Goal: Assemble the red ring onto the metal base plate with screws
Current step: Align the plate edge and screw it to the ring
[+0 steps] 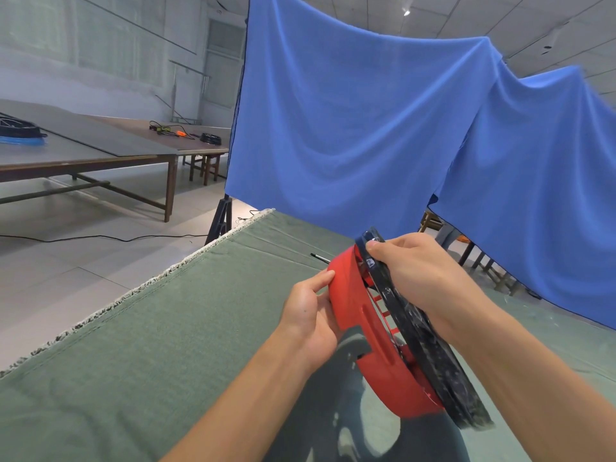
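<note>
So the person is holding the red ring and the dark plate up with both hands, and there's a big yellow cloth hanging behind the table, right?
Almost. The cloth hanging behind the table is blue, not yellow, as the head view shows. The rest is right: the left hand and right hand hold the red ring and the dark plate up together.

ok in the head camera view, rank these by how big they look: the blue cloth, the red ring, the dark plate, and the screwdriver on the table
1. Blue cloth, by far the largest.
2. and 3. Red ring and dark plate: they look about alike, both tilted and partly hidden by the hands, so I won't rank them.
4. Screwdriver, smallest, though it lies farther from the camera.
</note>
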Demonstrator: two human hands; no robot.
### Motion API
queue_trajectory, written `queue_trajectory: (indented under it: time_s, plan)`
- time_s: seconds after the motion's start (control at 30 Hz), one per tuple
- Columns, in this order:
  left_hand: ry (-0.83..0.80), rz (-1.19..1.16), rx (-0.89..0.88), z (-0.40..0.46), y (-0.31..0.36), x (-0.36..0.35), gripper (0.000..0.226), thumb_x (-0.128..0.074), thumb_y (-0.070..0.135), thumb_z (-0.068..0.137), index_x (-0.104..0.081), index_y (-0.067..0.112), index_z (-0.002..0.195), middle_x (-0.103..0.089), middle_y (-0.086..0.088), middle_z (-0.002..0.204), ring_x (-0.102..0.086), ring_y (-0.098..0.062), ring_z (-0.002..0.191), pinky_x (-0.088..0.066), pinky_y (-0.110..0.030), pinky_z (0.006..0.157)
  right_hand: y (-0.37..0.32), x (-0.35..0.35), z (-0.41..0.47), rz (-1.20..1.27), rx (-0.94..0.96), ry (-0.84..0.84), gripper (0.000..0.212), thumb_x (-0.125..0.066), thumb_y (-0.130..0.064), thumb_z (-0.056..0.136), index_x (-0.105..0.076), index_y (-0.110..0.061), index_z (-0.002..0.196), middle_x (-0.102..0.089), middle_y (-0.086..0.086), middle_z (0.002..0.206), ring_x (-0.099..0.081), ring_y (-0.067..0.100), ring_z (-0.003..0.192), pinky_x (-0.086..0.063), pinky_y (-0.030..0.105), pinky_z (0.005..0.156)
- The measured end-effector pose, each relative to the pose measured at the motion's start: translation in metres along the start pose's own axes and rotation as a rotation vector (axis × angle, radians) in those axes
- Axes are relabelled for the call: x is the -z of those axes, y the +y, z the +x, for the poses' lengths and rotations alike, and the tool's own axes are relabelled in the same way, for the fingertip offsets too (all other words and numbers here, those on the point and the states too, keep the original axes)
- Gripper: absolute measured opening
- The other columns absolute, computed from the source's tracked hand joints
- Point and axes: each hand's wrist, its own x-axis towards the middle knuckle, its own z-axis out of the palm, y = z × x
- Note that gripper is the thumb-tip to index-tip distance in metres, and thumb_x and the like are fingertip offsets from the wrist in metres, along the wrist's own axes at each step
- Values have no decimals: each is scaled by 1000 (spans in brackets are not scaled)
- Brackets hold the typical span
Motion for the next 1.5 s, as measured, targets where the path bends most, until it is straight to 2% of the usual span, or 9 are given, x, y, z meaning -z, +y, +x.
queue_trajectory:
  time_s: [0.1,0.17,0.3,0.47,0.8,1.0,1.17,1.33,1.5]
  plan:
    - [-8,-4,-1,1,2,2,54,-38,16,99,-75,0,62,-70,-15,64,-68,-24,49,-52,-26,41,-2,-3,0,-4,2,-8,43,-45,-28,100,-47,-3,65,-24,-6,39,-28,12,45,-24,27,49]
    - [8,-14,4,3,2,4,43,-37,15,98,-72,-1,79,-71,-16,68,-68,-25,53,-53,-26,46,-2,-6,-1,-13,18,-12,43,-45,-28,100,-34,-11,62,-14,-11,34,-18,11,36,-18,25,42]
    - [26,-10,12,5,3,5,34,-35,15,98,-65,0,97,-71,-16,75,-69,-25,57,-54,-27,52,0,-10,1,-34,28,-23,38,-45,-29,100,-46,-3,72,-14,-9,38,-18,13,40,-17,30,49]
    - [7,-21,19,6,2,6,49,-45,17,95,-74,3,59,-71,-13,66,-69,-25,53,-55,-29,53,3,-12,2,-21,40,-35,48,-47,-29,99,-53,16,85,-17,-6,40,-17,12,35,-13,23,35]
    - [-2,-7,33,8,2,7,46,-46,12,94,-74,1,59,-72,-13,67,-69,-25,54,-57,-29,53,8,-8,-1,65,-15,-94,48,-52,-34,95,-55,11,112,-15,-10,30,-16,10,31,-16,25,39]
    - [-5,-4,-4,9,2,9,50,-43,13,95,-74,2,58,-72,-13,67,-70,-25,55,-51,-33,60,15,-10,0,118,-23,-107,49,-56,-32,93,-54,14,109,-21,-3,37,-19,13,37,-16,24,38]
    - [39,10,-6,11,0,10,36,-49,9,91,-73,1,65,-70,-11,64,-68,-24,52,-53,-28,50,19,-11,6,127,16,-60,45,-56,-31,93,-57,13,105,-17,-6,38,-19,13,40,-18,27,46]
    - [91,38,40,9,5,10,16,-53,6,85,-65,0,75,-66,-12,59,-64,-24,45,-52,-27,44,29,-23,7,90,119,-11,41,-53,-27,95,-54,8,74,-21,-9,38,-20,9,36,-17,21,37]
    - [178,113,75,14,13,20,9,-51,7,83,-57,2,78,-60,-12,59,-60,-25,45,-50,-27,49,38,-40,8,23,221,-16,47,-52,-34,93,-48,-9,53,-31,-6,44,-26,10,44,-25,30,48]
